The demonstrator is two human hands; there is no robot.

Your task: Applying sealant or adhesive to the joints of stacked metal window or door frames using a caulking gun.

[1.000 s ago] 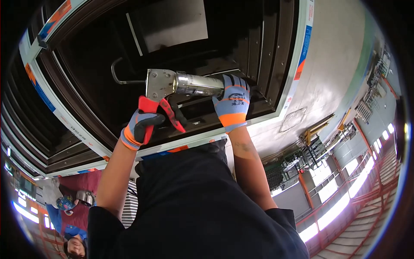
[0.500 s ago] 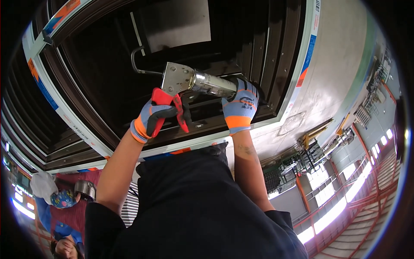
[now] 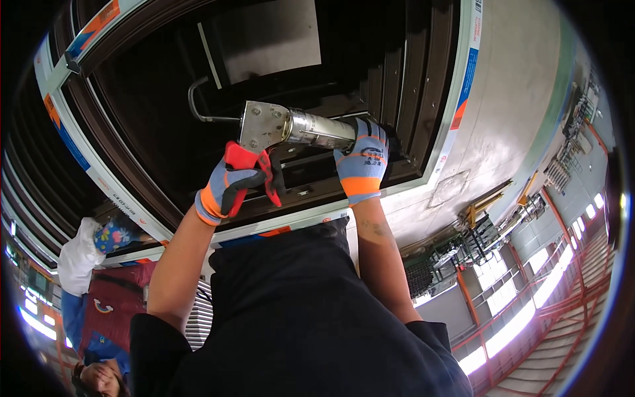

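Note:
A caulking gun (image 3: 319,130) lies slanted across the middle of the view, with a shiny metal barrel, a riveted metal body and a red handle and trigger. Gloved in grey-blue with orange bands, my left hand (image 3: 228,178) is wrapped round the red handle. At the barrel's right end, my right hand (image 3: 364,155) closes round it; its fingertips are partly hidden. The gun's bent rod (image 3: 196,99) sticks out behind the body to the left. Below the tool is a dark brown metal frame (image 3: 440,73) with white protective film along its edges.
Another dark frame (image 3: 40,172) stands at the left. A co-worker (image 3: 112,304) in a dark red apron, with a flower-patterned sleeve, is at lower left, one arm over the frame's edge. Concrete floor (image 3: 509,86) lies to the right, with racks of materials (image 3: 430,271) beyond.
Both my hands and the caulking gun have shifted slightly left. The co-worker's arm has reached up to the frame; the metal cylinder seen by it earlier no longer shows.

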